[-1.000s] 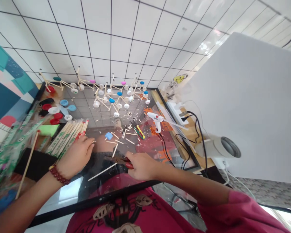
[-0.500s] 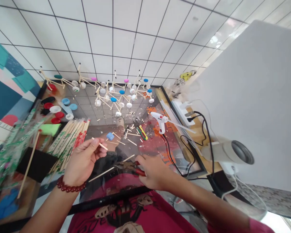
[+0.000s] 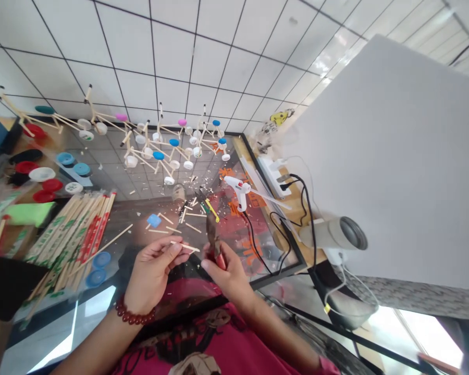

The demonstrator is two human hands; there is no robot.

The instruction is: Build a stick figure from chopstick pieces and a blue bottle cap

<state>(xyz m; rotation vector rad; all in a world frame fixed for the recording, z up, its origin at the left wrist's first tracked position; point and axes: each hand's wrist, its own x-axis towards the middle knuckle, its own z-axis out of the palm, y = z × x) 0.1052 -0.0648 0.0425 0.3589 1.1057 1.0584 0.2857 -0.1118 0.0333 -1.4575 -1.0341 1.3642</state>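
Observation:
Between the thumb and fingers of my left hand (image 3: 150, 271) is a short piece of wooden stick (image 3: 189, 248), pointing right. My right hand (image 3: 232, 276) is wrapped round the red handles of a pair of pliers (image 3: 211, 232). The jaws point away from me, a little right of the stick's tip and apart from it. Just beyond my left hand, a light-blue cap (image 3: 153, 220) lies on the glass table among short cut sticks (image 3: 193, 227). A yellow-and-green cutter (image 3: 212, 210) rests past the pliers.
Several stick-and-bottle-cap tricycle models (image 3: 158, 155) stand at the back. Loose caps (image 3: 42, 174) and wrapped chopsticks (image 3: 68, 229) lie left. A white glue gun (image 3: 238, 190) with its cord, a power strip (image 3: 273, 176) and a grey cylinder (image 3: 336, 233) are at right.
The pliers have swung from pointing left to pointing away from me, lifted off the table. My left hand has moved right with its stick, nearer my right hand. The view has shifted.

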